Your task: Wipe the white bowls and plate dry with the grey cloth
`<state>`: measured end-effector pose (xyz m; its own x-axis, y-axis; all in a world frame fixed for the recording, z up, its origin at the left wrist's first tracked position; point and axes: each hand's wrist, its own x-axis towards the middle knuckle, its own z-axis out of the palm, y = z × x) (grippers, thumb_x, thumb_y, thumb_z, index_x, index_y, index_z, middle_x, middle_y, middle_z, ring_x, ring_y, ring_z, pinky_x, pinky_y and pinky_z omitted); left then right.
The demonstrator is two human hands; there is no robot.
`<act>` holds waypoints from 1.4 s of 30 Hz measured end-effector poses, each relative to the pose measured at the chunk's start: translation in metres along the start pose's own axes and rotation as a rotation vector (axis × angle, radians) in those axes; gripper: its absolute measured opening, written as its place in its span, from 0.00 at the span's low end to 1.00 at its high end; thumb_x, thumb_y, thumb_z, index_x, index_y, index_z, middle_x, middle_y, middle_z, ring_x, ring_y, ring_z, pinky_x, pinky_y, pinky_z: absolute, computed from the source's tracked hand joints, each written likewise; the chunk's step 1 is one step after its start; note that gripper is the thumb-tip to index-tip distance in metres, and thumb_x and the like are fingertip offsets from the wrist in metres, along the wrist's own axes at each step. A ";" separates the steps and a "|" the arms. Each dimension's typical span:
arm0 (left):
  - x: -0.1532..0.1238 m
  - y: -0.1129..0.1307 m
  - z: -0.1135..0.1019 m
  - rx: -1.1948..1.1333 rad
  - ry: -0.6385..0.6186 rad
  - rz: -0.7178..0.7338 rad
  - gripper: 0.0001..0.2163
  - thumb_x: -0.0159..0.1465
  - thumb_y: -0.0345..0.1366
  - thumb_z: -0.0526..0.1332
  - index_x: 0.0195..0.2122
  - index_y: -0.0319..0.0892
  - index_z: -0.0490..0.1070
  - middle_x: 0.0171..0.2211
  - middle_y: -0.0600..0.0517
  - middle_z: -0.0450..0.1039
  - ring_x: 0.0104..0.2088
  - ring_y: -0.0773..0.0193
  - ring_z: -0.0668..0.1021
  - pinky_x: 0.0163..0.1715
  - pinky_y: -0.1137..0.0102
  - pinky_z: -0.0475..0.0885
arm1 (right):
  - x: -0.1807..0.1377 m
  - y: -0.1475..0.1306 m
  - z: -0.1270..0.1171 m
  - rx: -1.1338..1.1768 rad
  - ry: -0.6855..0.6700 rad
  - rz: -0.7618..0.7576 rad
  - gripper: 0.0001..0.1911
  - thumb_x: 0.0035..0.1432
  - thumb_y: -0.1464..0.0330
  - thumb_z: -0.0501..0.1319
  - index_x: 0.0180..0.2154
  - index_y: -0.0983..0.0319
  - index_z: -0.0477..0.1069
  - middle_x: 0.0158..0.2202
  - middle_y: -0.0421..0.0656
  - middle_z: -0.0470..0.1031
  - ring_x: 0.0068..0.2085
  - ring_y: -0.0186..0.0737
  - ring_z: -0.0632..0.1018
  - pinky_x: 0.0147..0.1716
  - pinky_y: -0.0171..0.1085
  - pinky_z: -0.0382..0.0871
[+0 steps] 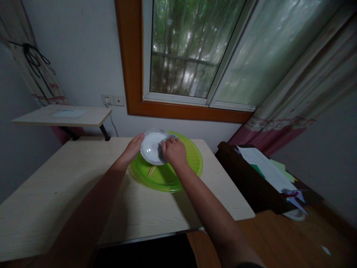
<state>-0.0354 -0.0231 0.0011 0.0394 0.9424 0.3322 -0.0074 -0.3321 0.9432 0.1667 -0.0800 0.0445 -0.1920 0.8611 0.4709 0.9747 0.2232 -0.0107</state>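
A white plate (153, 146) with a patterned rim is held tilted above a round, bright green plastic tray (195, 173) with a perforated surface. My left hand (134, 147) is closed on the plate's left rim. Over the plate's right side, my right hand (175, 150) is closed with its fingers curled. A small grey-blue patterned piece, which looks like cloth, shows at its fingertips; most of it is hidden by the hand. Below the plate, a pair of light wooden chopsticks (151, 171) lies on the tray, partly covered by the plate.
The tray rests on a pale wooden table (156, 212). A raised shelf (95, 118) with a paper sheet stands at the back left. Beyond are wall sockets (113, 100) and a window (184, 56). Right of the table, a dark brown cabinet (237, 178) carries papers and scissors.
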 end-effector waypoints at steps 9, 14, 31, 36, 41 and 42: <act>0.004 -0.013 -0.006 0.044 0.095 0.052 0.28 0.68 0.59 0.54 0.51 0.39 0.75 0.52 0.41 0.79 0.56 0.51 0.77 0.61 0.57 0.70 | -0.004 -0.002 0.000 0.124 -0.178 -0.313 0.32 0.76 0.55 0.44 0.40 0.64 0.83 0.39 0.49 0.82 0.41 0.42 0.81 0.42 0.38 0.69; 0.003 -0.008 -0.005 0.147 0.104 0.064 0.26 0.69 0.57 0.53 0.49 0.39 0.76 0.52 0.43 0.78 0.54 0.53 0.78 0.62 0.58 0.68 | -0.006 -0.003 0.006 0.323 -0.157 -0.694 0.22 0.75 0.61 0.50 0.45 0.63 0.82 0.46 0.48 0.82 0.47 0.42 0.80 0.53 0.40 0.69; 0.004 -0.004 0.002 0.023 -0.073 -0.019 0.26 0.66 0.57 0.57 0.51 0.39 0.76 0.54 0.41 0.79 0.55 0.51 0.79 0.62 0.56 0.70 | -0.005 -0.005 0.010 0.175 0.025 -0.259 0.27 0.74 0.55 0.51 0.67 0.60 0.65 0.72 0.46 0.61 0.71 0.62 0.58 0.70 0.61 0.47; 0.003 -0.005 0.000 0.008 -0.042 -0.028 0.27 0.66 0.58 0.57 0.50 0.38 0.76 0.53 0.40 0.79 0.53 0.51 0.79 0.60 0.56 0.71 | -0.004 -0.004 0.001 0.125 0.038 -0.112 0.25 0.74 0.57 0.50 0.61 0.64 0.72 0.68 0.53 0.66 0.67 0.64 0.63 0.66 0.60 0.55; 0.001 -0.005 -0.001 0.042 -0.034 0.001 0.28 0.67 0.58 0.56 0.51 0.38 0.77 0.51 0.41 0.80 0.54 0.50 0.79 0.60 0.55 0.71 | -0.001 0.000 -0.003 0.042 -0.014 0.002 0.29 0.75 0.56 0.45 0.47 0.67 0.80 0.52 0.58 0.79 0.56 0.57 0.74 0.55 0.50 0.68; 0.001 -0.005 -0.001 0.054 -0.031 0.007 0.28 0.67 0.58 0.56 0.51 0.38 0.77 0.51 0.41 0.80 0.54 0.50 0.79 0.61 0.54 0.70 | 0.000 0.000 -0.002 0.033 -0.036 0.025 0.31 0.76 0.56 0.44 0.46 0.68 0.81 0.49 0.58 0.80 0.53 0.55 0.77 0.53 0.47 0.69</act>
<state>-0.0363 -0.0201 -0.0032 0.0702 0.9385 0.3380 0.0463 -0.3416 0.9387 0.1675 -0.0812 0.0465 -0.1721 0.8824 0.4378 0.9751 0.2156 -0.0513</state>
